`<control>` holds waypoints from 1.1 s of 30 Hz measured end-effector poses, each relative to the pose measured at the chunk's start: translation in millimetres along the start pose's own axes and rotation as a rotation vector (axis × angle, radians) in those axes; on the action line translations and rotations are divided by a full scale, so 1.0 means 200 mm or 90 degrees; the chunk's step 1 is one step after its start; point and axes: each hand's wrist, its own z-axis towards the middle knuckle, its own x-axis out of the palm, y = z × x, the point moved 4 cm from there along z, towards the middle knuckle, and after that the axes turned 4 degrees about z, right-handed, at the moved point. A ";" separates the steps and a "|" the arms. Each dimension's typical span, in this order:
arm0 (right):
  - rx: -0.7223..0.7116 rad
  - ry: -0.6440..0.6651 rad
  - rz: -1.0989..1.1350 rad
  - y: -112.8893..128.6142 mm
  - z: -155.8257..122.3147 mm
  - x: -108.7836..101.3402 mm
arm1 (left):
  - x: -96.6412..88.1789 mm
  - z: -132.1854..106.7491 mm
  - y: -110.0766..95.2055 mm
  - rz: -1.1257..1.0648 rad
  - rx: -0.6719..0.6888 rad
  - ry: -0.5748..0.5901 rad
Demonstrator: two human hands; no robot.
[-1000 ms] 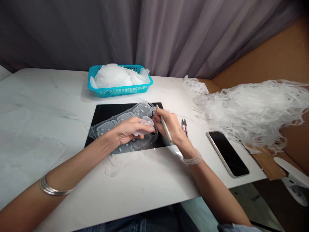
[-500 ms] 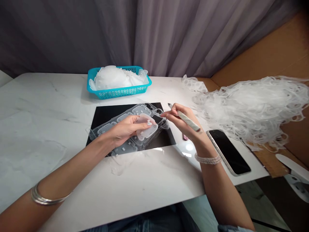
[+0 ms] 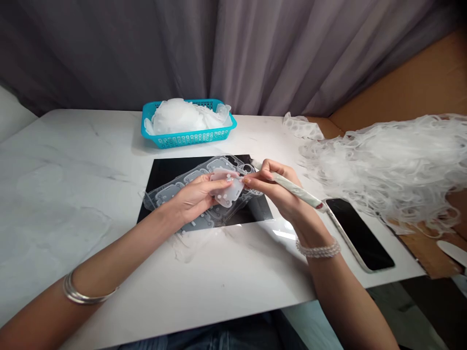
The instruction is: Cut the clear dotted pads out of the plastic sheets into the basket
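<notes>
Over mat [image 3: 166,170] — left hand [image 3: 195,195] pinching piece [image 3: 228,195], right hand [image 3: 284,201] cradling tool [image 3: 299,192].

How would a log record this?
left hand: holding translucent piece | right hand: holding pen-like tool, fingertips at piece's edge | below: black sheet

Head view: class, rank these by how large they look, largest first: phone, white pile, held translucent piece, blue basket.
1. White pile
2. Blue basket
3. Phone
4. Translucent piece in the left hand, partly covered by fingers
</notes>
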 end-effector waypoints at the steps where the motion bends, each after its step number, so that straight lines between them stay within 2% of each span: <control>1: 0.000 -0.001 0.009 0.00 0.00 0.00 | 0.00 0.00 0.00 -0.007 -0.002 0.000; 10: 0.015 -0.008 0.027 -0.04 0.02 -0.02 | 0.01 0.00 0.00 -0.026 0.002 -0.021; 14: 0.027 0.001 0.007 -0.06 0.03 -0.02 | 0.02 -0.03 -0.02 0.102 0.026 -0.051; 17: 0.034 0.013 -0.025 -0.07 0.02 0.03 | 0.05 -0.06 -0.04 0.236 0.032 -0.040; 19: 0.007 -0.013 -0.066 -0.06 0.04 0.01 | 0.05 -0.06 -0.05 0.294 0.033 -0.041; 20: -0.020 -0.044 -0.100 -0.04 0.05 -0.02 | 0.03 -0.05 -0.05 0.316 0.041 -0.058; 22: -0.118 -0.153 -0.210 0.07 0.08 -0.18 | -0.03 -0.02 -0.06 0.390 0.083 -0.105; 25: -0.297 -0.432 -0.503 0.39 0.06 -0.56 | -0.12 0.02 -0.10 0.548 0.186 -0.146; 27: -0.299 -0.647 -0.708 0.61 0.01 -0.86 | -0.16 0.02 -0.10 0.666 0.224 -0.148; 29: -0.278 -0.722 -0.740 0.75 -0.04 -1.11 | -0.17 0.02 -0.10 0.776 0.263 -0.142; 30: -0.262 -0.739 -0.753 0.79 -0.07 -1.20 | -0.17 0.02 -0.08 0.825 0.283 -0.132; 31: -0.253 -0.746 -0.764 0.80 -0.10 -1.27 | -0.16 0.02 -0.07 0.868 0.303 -0.120; 33: -0.246 -0.730 -0.777 0.75 -0.16 -1.31 | -0.15 0.02 -0.02 0.950 0.317 -0.088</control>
